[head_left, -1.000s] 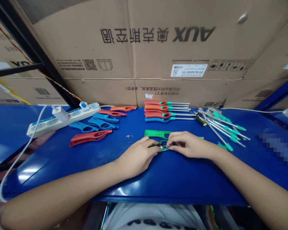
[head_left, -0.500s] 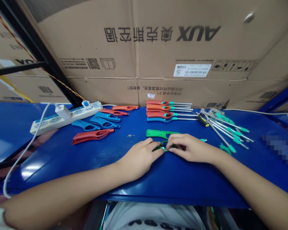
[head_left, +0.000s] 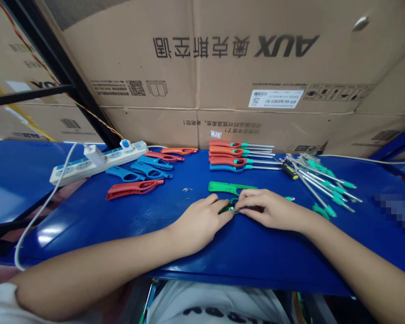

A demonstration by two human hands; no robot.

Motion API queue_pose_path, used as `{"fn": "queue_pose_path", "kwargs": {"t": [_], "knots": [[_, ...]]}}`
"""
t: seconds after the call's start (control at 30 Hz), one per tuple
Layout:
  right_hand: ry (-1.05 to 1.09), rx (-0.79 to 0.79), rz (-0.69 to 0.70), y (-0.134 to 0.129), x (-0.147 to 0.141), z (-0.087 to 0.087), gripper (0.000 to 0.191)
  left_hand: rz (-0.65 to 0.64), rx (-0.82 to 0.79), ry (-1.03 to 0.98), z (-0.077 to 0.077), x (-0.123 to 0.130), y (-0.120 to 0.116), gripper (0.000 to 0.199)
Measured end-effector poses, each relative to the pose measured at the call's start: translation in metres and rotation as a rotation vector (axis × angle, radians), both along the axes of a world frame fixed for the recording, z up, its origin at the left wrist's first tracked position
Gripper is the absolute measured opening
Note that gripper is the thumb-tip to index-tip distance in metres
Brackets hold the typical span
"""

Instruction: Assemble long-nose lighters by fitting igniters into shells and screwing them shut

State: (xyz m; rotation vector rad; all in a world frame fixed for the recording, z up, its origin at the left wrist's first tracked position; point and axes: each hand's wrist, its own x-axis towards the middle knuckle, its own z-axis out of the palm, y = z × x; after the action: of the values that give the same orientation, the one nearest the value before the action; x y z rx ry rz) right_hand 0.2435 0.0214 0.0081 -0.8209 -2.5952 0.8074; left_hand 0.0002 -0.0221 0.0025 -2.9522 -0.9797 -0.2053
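Note:
A green lighter casing [head_left: 231, 209] lies low over the blue table, mostly covered by my fingers. From its left end my left hand [head_left: 197, 225] grips it between thumb and fingers. My right hand [head_left: 268, 206] pinches at its middle; any small part between those fingertips is hidden. Just behind my hands rests another green casing half [head_left: 219, 187], flat on the table. Past my right hand a small teal tip [head_left: 291, 198] shows. Several tiny screws [head_left: 186, 190] are scattered to the left of the green pieces.
Red, orange and blue casings [head_left: 151, 170] lie at left beside a white power strip [head_left: 84, 168]. Several lighters with metal tubes [head_left: 226, 155] are lined up at the back. Right of them are a black-and-yellow screwdriver [head_left: 289, 171] and loose metal tubes [head_left: 319, 182]. A large carton [head_left: 222, 67] stands behind.
The whole view has shifted slightly, so the scene sits a little further right. Both hands stay on the green casing, with barely any finger movement.

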Motion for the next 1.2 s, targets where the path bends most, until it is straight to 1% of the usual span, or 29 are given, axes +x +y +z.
{"fn": "queue_pose_path", "kwargs": {"t": [0.17,0.43,0.7,0.87,1.0,1.2], "knots": [[0.000,-0.019,0.003,-0.001,0.001,0.003,0.022,0.013,-0.029,-0.041,0.001,-0.001,0.001,0.039],[-0.006,-0.065,-0.003,-0.003,0.003,0.010,0.023,0.000,-0.088,-0.179,-0.003,-0.006,0.007,0.039],[-0.044,-0.069,-0.001,-0.004,0.004,0.012,0.026,-0.053,-0.077,-0.178,-0.001,-0.007,0.007,0.036],[-0.066,-0.027,-0.005,-0.006,0.003,0.012,0.028,-0.065,-0.095,-0.203,-0.003,-0.007,0.008,0.033],[-0.086,0.006,-0.006,-0.007,0.003,0.011,0.028,-0.057,-0.119,-0.218,-0.002,-0.006,0.010,0.031],[-0.105,0.007,-0.008,-0.007,0.002,0.010,0.029,-0.005,-0.146,-0.189,0.005,-0.006,0.011,0.031]]}}
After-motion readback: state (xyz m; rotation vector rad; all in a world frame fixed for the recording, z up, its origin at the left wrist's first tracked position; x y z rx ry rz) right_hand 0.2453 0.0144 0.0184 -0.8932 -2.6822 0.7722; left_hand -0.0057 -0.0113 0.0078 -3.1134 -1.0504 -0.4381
